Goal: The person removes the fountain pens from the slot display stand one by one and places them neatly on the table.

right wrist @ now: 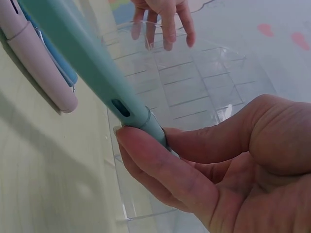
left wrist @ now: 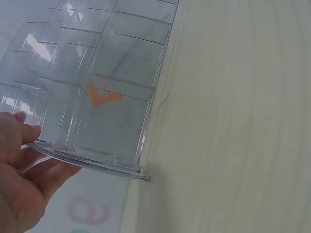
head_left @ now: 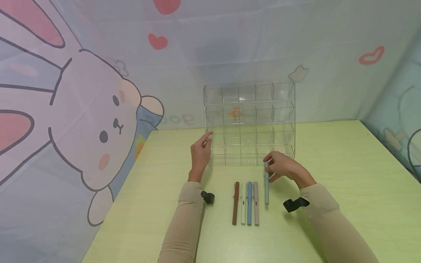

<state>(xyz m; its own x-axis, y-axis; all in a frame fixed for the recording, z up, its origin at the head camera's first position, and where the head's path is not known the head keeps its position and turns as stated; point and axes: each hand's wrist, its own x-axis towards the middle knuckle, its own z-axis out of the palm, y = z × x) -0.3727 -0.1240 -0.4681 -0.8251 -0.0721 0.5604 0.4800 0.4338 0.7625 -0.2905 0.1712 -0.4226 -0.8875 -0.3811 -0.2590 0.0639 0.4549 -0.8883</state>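
A clear tiered display rack (head_left: 248, 138) with divided compartments stands at the back of the table. My left hand (head_left: 200, 151) grips its left side panel, thumb and fingers on either side of the edge in the left wrist view. Between thumb and fingers, my right hand (head_left: 281, 165) pinches a teal pen (head_left: 266, 190) near one end, in front of the rack's lower right. The pen's small barrel window (right wrist: 121, 108) shows in the right wrist view. To its left lie a pink pen (head_left: 256, 204), a blue pen (head_left: 249, 204), a pale green pen (head_left: 243, 204) and a brown pen (head_left: 235, 204), side by side.
The light yellow-green table (head_left: 342, 204) reaches back to a hanging cloth backdrop (head_left: 184, 73) printed with a rabbit and hearts. Small black wrist cameras sit at the left cuff (head_left: 208, 197) and right cuff (head_left: 292, 205). A dark cable (head_left: 409, 149) hangs at the far right.
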